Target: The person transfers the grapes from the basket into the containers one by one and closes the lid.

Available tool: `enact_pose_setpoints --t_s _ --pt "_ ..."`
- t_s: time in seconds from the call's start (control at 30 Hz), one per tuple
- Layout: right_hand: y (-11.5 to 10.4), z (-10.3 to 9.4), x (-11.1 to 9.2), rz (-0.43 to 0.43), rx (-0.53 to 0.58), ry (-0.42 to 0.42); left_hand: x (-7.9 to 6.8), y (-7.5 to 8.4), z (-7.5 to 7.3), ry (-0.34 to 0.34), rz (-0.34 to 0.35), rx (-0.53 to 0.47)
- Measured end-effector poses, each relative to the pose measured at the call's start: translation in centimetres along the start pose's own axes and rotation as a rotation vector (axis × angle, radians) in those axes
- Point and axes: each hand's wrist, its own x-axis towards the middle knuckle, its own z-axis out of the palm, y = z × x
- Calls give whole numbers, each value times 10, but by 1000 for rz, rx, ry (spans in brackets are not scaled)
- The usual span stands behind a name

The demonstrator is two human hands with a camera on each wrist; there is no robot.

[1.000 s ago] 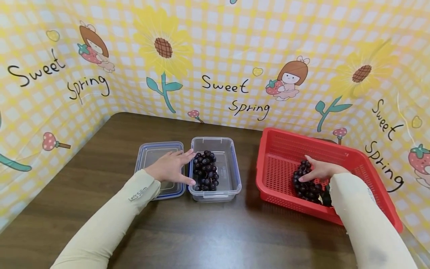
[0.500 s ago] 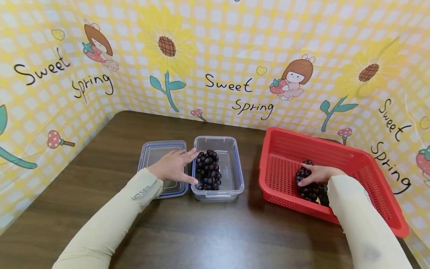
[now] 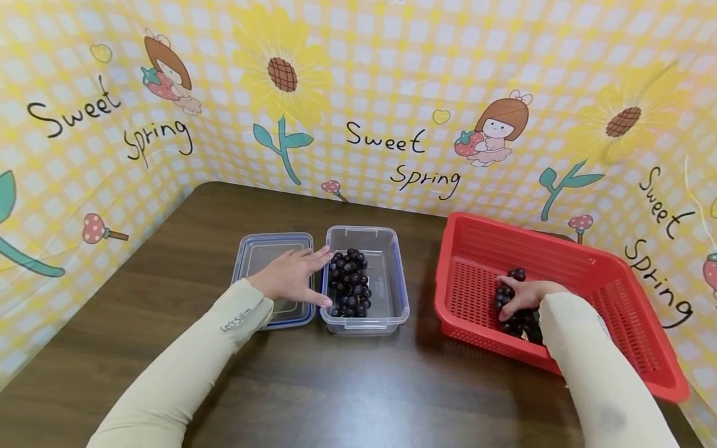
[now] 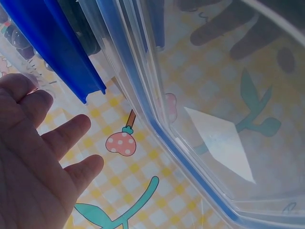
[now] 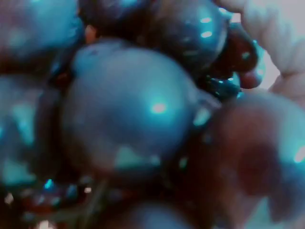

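Observation:
My left hand (image 3: 291, 277) spreads its fingers at the left rim of a clear plastic food container (image 3: 400, 283). Its palm is over the clear lid (image 3: 266, 255), which has a blue seal and lies beside the container. A bunch of dark grapes (image 3: 351, 280) fills the container's left half. On the right, my right hand (image 3: 526, 297) reaches into a red basket (image 3: 462, 280) and grips another bunch of dark grapes (image 3: 519, 274), thumb and fingers around it. Those grapes (image 5: 128, 112) fill the right wrist view, blurred and close. The sleeve hides the bunch's near right part.
Everything stands on a dark wood table (image 3: 313, 379). A yellow checked cloth (image 3: 381, 74) with printed flowers and lettering hangs behind it and along both sides. The basket has high slotted walls, and a gap of bare table separates it from the container.
My right hand has settled lower onto the bunch in the basket, its thumb and fingers closing in around the grapes. My left hand stays at the container's rim. The head view has shifted slightly.

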Motion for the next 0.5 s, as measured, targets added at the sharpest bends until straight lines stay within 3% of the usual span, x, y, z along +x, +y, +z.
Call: enact_pose_setpoints --t_s 0.23,0.5 --pt "3 1 -2 -68 -10 3 3 4 -4 -8 15 20" --pt "-6 3 1 -127 -7 17 -5 2 -3 -10 -5 10"
